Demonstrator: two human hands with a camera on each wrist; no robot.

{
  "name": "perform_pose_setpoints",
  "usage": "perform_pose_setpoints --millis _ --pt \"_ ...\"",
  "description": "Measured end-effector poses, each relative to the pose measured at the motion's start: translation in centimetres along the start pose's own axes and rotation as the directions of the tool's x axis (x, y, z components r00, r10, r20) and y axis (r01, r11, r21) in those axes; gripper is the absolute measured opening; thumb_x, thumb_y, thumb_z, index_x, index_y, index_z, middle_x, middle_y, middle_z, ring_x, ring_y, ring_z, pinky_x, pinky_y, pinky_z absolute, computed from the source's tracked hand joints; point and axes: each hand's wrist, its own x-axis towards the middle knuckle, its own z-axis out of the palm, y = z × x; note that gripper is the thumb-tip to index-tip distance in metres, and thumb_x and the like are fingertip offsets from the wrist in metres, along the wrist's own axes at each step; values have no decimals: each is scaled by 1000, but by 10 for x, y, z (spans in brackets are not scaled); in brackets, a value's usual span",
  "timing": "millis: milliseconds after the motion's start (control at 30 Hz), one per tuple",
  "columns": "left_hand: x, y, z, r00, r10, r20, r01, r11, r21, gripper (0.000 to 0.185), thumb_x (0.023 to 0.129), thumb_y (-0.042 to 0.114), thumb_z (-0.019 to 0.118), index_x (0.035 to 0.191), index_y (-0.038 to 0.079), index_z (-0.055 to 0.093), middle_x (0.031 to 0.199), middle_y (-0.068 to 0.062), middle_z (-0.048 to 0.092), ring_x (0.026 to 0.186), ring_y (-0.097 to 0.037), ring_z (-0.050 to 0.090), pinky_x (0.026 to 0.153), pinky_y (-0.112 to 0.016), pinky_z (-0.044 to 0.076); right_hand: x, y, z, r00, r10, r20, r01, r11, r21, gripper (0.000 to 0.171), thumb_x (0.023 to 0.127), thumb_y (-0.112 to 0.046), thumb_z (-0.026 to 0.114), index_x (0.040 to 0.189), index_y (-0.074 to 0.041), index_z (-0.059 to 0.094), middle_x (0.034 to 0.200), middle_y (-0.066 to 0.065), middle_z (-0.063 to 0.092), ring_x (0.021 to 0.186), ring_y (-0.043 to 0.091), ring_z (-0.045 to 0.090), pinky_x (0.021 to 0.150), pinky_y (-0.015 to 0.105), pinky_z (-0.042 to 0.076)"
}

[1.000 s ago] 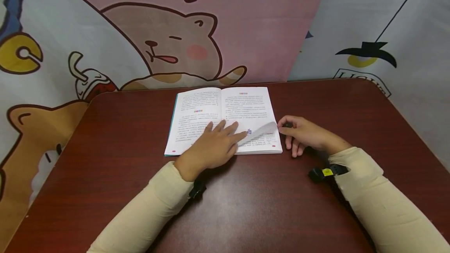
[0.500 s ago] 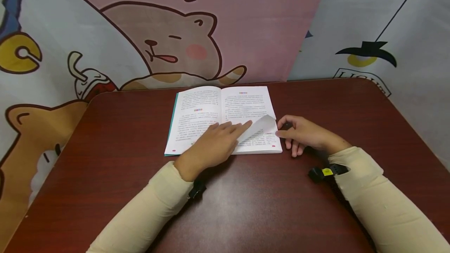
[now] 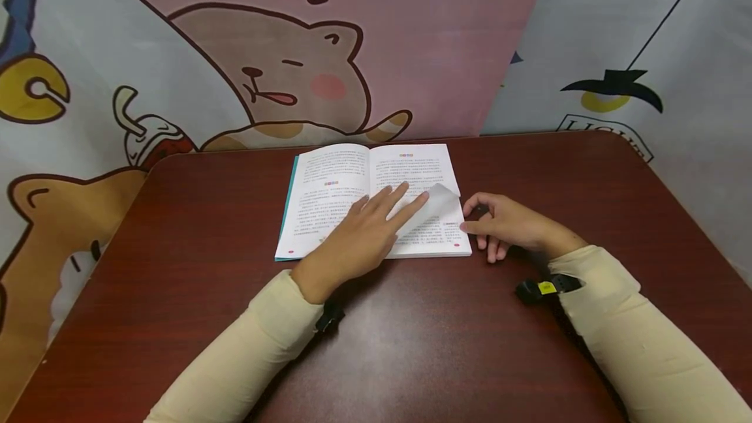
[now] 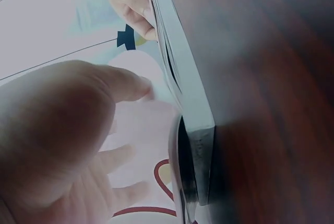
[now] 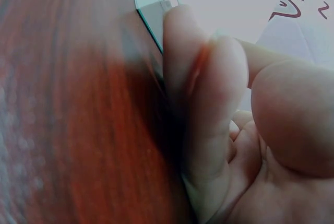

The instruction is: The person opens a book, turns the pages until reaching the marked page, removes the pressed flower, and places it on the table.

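An open book (image 3: 331,201) with printed pages lies on the table. My left hand (image 3: 361,234) is over its lower middle, fingers spread and fairly straight. Beside the index fingertip, the lower corner of a right-hand page (image 3: 439,200) is folded up, baring printed text beneath. My right hand (image 3: 508,224) is at the book's right edge, thumb tip on the page margin and index finger bent against the side. The other fingers curl down beside the book. In the right wrist view, fingers (image 5: 219,72) sit close to the book's corner; their exact contact is hidden.
The reddish-brown table (image 3: 446,331) extends all round the book. A cartoon-printed cloth (image 3: 446,51) hangs directly behind the table's far edge. Black straps with small devices are on both wrists, one a camera (image 3: 531,291) under the right sleeve.
The folded page corner has moved up and away from my right thumb. My left fingers have shifted up and right, drawing together and then spreading again. My right hand has barely moved.
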Motion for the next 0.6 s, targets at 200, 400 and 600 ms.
perform_pose_setpoints --millis 200,400,600 --pt "1 1 -2 1000 11 -1 -11 998 64 63 97 5 52 153 32 42 170 -8 10 157 -32 2 124 -56 15 0 0 0 1000 1 0 -1 1000 4 43 97 -24 66 126 -3 42 68 11 62 45 22 65 43 37 54" --pt "2 -1 -2 998 58 13 -59 993 106 56 94 2 54 140 34 59 169 -6 14 157 -33 2 126 -53 10 -1 -1 1 1000 1 0 -1 1000 1 44 96 -24 67 126 -3 42 68 11 62 45 21 65 43 36 54" --pt "0 -1 -2 997 79 5 -79 991 107 46 95 7 57 136 28 64 166 -4 26 157 -31 11 127 -48 10 0 0 0 1000 -2 3 2 1000 11 44 97 -24 67 125 -3 41 68 12 62 45 21 65 43 36 54"
